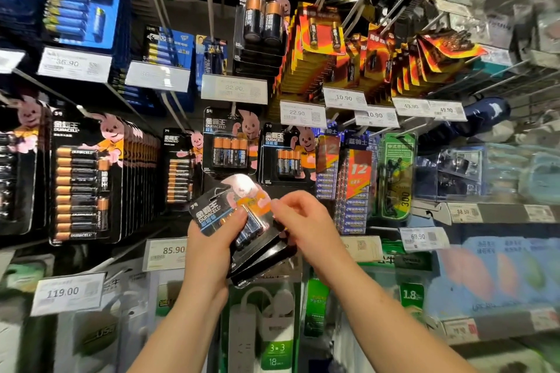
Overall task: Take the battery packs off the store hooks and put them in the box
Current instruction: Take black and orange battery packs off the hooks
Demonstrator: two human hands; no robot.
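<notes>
My left hand (212, 239) grips a small stack of black Duracell battery packs (230, 212) in front of the store display, thumb across the top pack. My right hand (298, 215) pinches the right edge of the same stack with curled fingers. More packs fan out below (260, 260). Matching Duracell packs (286, 154) hang on a hook just above my hands, and others (231, 142) hang to their left. No box shows in this view.
Hooks hold large Duracell packs (81, 179) at left, blue packs (85, 6) top left, and orange-red packs (321, 39) top right. White price tags (165, 253) stick out on rails. Power strips (263, 327) hang below my hands.
</notes>
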